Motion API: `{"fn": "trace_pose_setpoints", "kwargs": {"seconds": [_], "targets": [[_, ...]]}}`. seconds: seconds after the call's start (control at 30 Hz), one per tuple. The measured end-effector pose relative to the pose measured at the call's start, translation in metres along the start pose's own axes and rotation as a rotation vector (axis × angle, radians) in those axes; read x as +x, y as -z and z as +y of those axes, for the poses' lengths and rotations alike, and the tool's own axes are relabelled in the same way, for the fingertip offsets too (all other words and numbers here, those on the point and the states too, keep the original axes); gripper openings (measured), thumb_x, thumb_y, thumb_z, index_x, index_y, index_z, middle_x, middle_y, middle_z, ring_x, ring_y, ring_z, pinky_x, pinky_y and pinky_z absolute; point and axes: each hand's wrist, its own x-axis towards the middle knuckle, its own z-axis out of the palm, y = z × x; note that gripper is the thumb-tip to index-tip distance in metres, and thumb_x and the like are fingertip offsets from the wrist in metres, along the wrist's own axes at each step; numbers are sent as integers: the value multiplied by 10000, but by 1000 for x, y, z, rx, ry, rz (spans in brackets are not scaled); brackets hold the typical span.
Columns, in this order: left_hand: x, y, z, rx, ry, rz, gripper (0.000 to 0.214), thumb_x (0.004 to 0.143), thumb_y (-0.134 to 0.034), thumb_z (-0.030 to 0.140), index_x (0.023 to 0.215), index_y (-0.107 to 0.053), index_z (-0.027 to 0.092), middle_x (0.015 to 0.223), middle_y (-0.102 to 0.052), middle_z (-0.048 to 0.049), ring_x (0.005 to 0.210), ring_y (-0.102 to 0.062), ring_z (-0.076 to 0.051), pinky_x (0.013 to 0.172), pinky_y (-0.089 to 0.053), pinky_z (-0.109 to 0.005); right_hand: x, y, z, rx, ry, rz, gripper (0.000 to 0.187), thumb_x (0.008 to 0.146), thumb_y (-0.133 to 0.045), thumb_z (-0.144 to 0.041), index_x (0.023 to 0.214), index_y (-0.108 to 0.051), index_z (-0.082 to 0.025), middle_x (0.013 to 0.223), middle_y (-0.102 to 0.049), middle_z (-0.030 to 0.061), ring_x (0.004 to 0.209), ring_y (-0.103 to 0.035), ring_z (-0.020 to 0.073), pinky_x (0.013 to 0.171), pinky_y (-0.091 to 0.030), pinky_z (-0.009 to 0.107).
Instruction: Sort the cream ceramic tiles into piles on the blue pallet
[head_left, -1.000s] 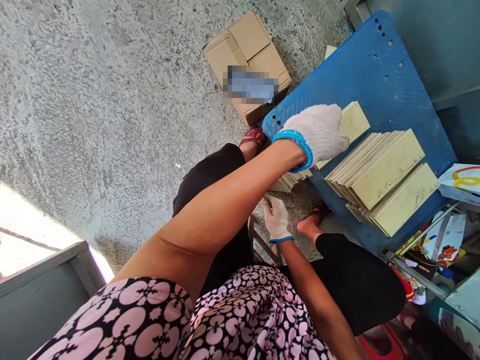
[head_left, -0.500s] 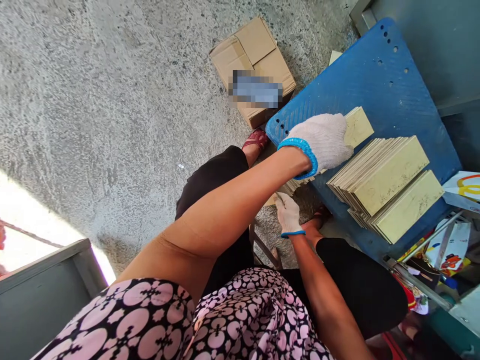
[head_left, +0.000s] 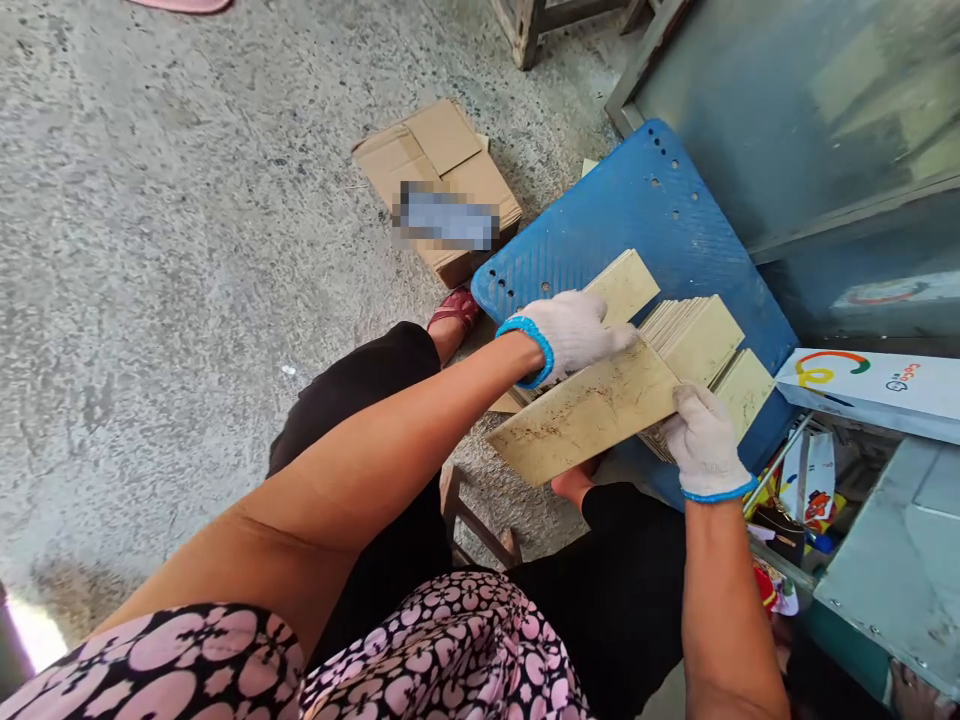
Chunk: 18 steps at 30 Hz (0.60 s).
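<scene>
grey concrete floor (head_left: 187, 250) below; both gloved hands, left hand (head_left: 574, 330) and right hand (head_left: 701, 440), grip one flat cream tile (head_left: 585, 420) by its ends to keep it level over the blue plastic board (head_left: 637, 215)

knit cotton gloves, off-white, coarse weave, blue elastic cuffs: left hand (head_left: 571, 330), right hand (head_left: 701, 440). tile (head_left: 592, 412) held between them: ceramic-looking, cream, faintly glossy face with brown speckled grime. stacked tiles (head_left: 709, 345): same cream glaze, matt pale edges. board (head_left: 600, 225): blue plastic, ribbed texture, drilled holes. carton (head_left: 439, 185): brown corrugated cardboard, matt, creased flaps. floor (head_left: 150, 250): grey concrete, rough, pitted. blouse (head_left: 450, 660): thin printed cloth, pink on black. box (head_left: 870, 390): white printed cardboard, smooth.
</scene>
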Motion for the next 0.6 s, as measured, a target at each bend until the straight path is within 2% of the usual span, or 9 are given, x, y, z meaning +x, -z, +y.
{"fn": "trace_pose_setpoints", "kwargs": {"seconds": [0.13, 0.27, 0.43, 0.6], "targets": [[6, -19, 1, -106, 28, -121, 537, 876, -454, 643, 988, -741, 202, 973, -706, -91, 874, -626, -253, 749, -455, -312, 12, 6, 0, 163, -35, 21, 340, 677, -774, -474, 720, -572, -204, 744, -652, 20, 721, -635, 176, 587, -511, 270], [16, -38, 0, -270, 96, -153, 447, 856, -516, 592, 913, -729, 204, 894, -706, -56, 782, -620, -203, 623, -433, -261, 21, 8, 1, 222, -93, 52, 382, 614, -820, -459, 791, -610, -194, 782, -674, 31, 713, -638, 184, 535, -504, 265], [25, -60, 6, -325, 175, -141, 391, 862, -531, 561, 875, -698, 207, 875, -706, -56, 742, -618, -188, 577, -429, -254, 22, 16, 5, 167, -106, 105, 385, 718, -746, -512, 877, -637, -179, 816, -697, 60, 754, -673, 203, 566, -555, 289], [28, -77, 19, -316, 255, -75, 420, 892, -486, 581, 890, -679, 208, 894, -692, -73, 773, -637, -212, 599, -467, -281, 21, 15, 16, 187, -56, 171, 443, 796, -654, -534, 1063, -620, -182, 1050, -703, 80, 902, -695, 205, 699, -597, 320]]}}
